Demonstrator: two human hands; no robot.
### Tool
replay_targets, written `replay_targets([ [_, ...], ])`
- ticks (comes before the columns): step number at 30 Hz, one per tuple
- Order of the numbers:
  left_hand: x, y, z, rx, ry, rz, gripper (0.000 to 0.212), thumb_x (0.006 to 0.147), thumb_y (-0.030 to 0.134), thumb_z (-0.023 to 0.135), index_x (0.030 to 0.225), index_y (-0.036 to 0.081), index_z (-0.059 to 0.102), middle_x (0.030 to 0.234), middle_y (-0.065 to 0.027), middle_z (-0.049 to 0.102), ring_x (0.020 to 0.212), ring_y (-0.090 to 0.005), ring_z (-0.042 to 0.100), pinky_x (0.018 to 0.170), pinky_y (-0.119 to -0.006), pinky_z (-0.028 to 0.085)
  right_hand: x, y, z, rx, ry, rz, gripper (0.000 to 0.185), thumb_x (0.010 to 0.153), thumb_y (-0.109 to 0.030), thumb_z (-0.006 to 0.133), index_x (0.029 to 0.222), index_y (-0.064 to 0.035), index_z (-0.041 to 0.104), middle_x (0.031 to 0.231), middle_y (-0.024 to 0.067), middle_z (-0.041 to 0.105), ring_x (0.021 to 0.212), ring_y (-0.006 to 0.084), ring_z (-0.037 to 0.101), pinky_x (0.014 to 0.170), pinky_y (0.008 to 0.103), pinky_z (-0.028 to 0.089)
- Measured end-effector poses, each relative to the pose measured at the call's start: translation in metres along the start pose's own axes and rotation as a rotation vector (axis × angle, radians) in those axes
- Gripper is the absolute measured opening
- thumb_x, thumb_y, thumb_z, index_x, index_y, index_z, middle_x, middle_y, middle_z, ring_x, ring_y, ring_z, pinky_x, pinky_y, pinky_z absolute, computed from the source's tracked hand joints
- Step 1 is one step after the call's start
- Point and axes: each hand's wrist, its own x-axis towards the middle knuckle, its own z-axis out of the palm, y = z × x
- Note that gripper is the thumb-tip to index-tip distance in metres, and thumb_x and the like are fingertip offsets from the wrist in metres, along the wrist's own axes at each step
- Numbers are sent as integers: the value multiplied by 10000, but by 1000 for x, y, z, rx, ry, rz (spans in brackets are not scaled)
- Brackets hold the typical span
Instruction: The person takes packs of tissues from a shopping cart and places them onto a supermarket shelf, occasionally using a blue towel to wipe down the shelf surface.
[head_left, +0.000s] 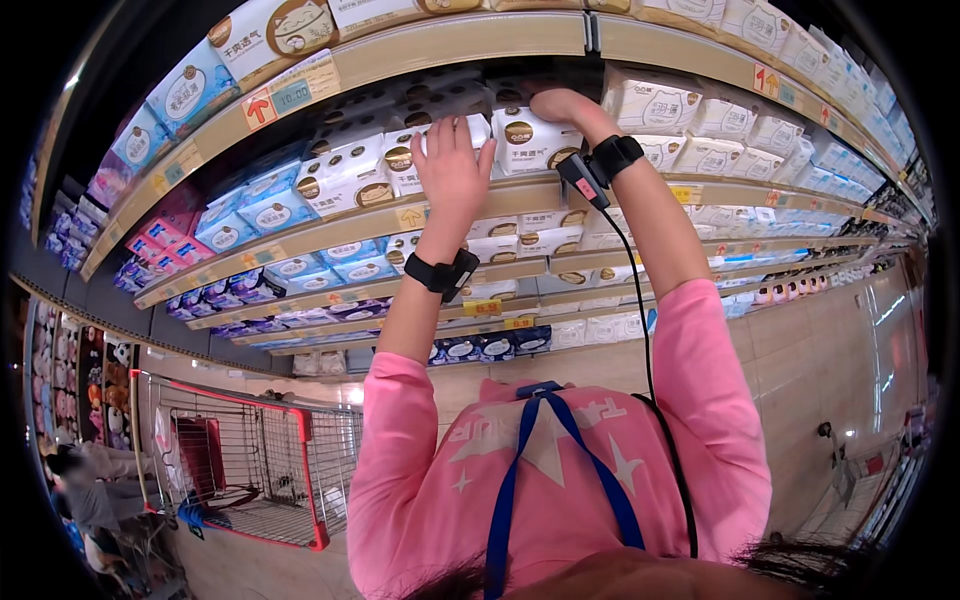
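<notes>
My left hand (452, 169) lies with its fingers spread against the front of a white sanitary-pad pack (403, 163) on a store shelf. My right hand (561, 109) reaches over the top of the neighbouring white-and-gold pack (525, 142); its fingertips are hidden behind that pack, so its grip does not show. More packs of the same kind stand in rows behind and to the left. White packs with a cat-shaped outline (660, 105) are stacked to the right of my right hand. Both wrists wear black straps with small devices, and a black cable hangs from the right one.
A beige shelf edge (517, 196) with price tags runs below my hands, and another shelf edge (465, 46) passes above them. Blue packs (274, 214) sit to the left. A wire shopping cart (247, 465) stands at lower left, with a person (97, 487) beyond it.
</notes>
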Motion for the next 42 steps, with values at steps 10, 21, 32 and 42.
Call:
replay_targets([
  [10, -2, -5, 0, -8, 3, 52, 456, 766, 339, 609, 1080, 16, 538, 1081, -123, 546, 1038, -254, 484, 904, -415, 316, -12, -14, -1, 14, 81, 35, 526, 769, -140, 469, 1293, -137, 416, 1197, 199, 514, 1078, 330, 508, 903, 346, 400],
  [21, 26, -49, -20, -15, -75, -17, 205, 825, 199, 509, 879, 21, 596, 903, -134, 600, 877, -288, 545, 873, -445, 362, 47, -63, -13, -29, -26, -349, 309, 823, -202, 443, 1040, -8, 546, 904, 193, 586, 809, 270, 535, 769, 352, 418],
  [32, 29, -65, -10, 95, -399, -58, 349, 878, 293, 401, 840, 35, 633, 864, -142, 630, 857, -294, 582, 874, -475, 365, 57, -60, -24, 83, 0, -148, 340, 796, -218, 522, 1120, -130, 577, 772, 56, 619, 666, 133, 517, 644, 276, 435],
  [42, 30, -74, -12, 37, -437, -72, 352, 870, 306, 419, 826, 27, 629, 850, -154, 626, 835, -302, 584, 862, -472, 379, 61, -69, -20, 82, 19, -168, 363, 783, -257, 550, 1128, -149, 576, 764, 43, 621, 664, 121, 517, 627, 267, 429],
])
